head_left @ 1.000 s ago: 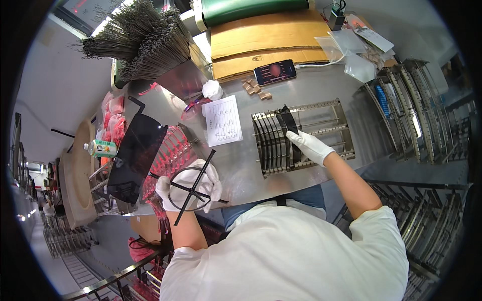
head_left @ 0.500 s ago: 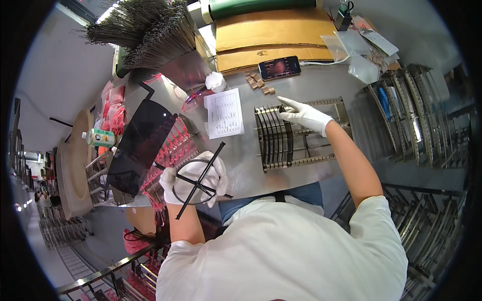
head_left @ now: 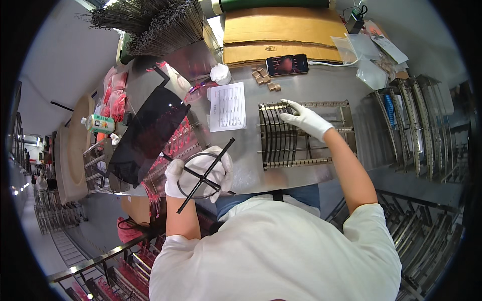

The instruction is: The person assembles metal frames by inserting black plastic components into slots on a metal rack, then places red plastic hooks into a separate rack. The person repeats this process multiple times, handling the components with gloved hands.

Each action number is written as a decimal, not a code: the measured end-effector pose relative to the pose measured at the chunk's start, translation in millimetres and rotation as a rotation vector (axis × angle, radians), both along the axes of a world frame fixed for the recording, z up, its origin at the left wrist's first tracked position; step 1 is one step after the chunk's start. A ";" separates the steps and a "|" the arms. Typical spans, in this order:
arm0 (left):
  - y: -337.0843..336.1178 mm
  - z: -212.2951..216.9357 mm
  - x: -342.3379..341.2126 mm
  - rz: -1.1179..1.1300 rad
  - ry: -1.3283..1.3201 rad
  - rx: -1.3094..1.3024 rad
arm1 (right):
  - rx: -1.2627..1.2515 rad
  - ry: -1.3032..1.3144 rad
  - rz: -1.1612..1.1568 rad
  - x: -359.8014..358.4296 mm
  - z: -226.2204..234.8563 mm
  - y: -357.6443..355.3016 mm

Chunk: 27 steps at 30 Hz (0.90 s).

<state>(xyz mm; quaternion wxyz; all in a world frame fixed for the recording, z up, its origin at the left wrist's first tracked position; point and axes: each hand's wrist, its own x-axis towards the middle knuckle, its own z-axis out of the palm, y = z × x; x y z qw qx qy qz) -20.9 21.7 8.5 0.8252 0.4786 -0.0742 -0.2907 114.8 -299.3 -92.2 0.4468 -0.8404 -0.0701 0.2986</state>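
Observation:
My left hand (head_left: 201,165), in a white glove, grips a black ring crossed by two thin black bars (head_left: 202,178), held over the near edge of the metal table. My right hand (head_left: 310,122), gloved as well, is at the far side of a metal rack (head_left: 326,161). Its thumb and forefinger are spread beside the last of several dark curved strips (head_left: 279,138) standing in a row in the rack's left half. Whether the fingertips touch that strip I cannot tell. Nothing shows in this hand.
A printed sheet (head_left: 227,108) lies mid-table, with small brown blocks (head_left: 261,76) and a phone (head_left: 286,65) behind. A dark curved panel (head_left: 145,135) leans at left near a bottle (head_left: 98,123). Wire hooks (head_left: 165,30) fill a bin; metal racks (head_left: 411,125) stand right.
The view has shifted slightly. My right hand stays by the strips, its thumb and forefinger still apart. My left hand keeps hold of the crossed ring, now a little higher in view.

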 end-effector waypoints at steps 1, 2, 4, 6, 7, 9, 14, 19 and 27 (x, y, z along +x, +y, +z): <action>-1.9 -3.4 -0.7 -0.007 0.021 -0.030 | -0.154 -0.077 0.026 -3.9 7.7 7.3; -3.4 -9.3 -1.1 -0.015 0.042 -0.061 | -0.215 -0.136 0.043 -5.1 7.7 9.7; -8.6 -11.7 -0.2 -0.041 0.064 -0.057 | -0.439 -0.286 0.063 -10.3 26.9 16.7; -18.5 -16.7 -2.9 -0.031 0.173 0.017 | -0.516 -0.927 0.046 -22.7 19.9 12.9; -22.3 -15.7 -1.3 -0.101 0.183 0.088 | -0.426 -1.085 0.108 -30.6 40.1 15.6; -28.5 -29.0 -2.7 -0.206 0.364 0.261 | -0.225 -1.391 0.239 -48.0 99.7 31.9; -36.7 -10.4 11.0 -0.737 -0.574 0.922 | 0.424 -0.511 0.427 -87.5 118.8 57.4; 1.6 19.5 12.7 -1.098 -0.121 1.130 | 0.196 -0.853 0.000 -92.5 82.2 45.7; 338.0 51.0 -81.1 1.288 -0.716 -0.029 | 0.532 0.149 -0.398 -67.6 -32.9 -32.6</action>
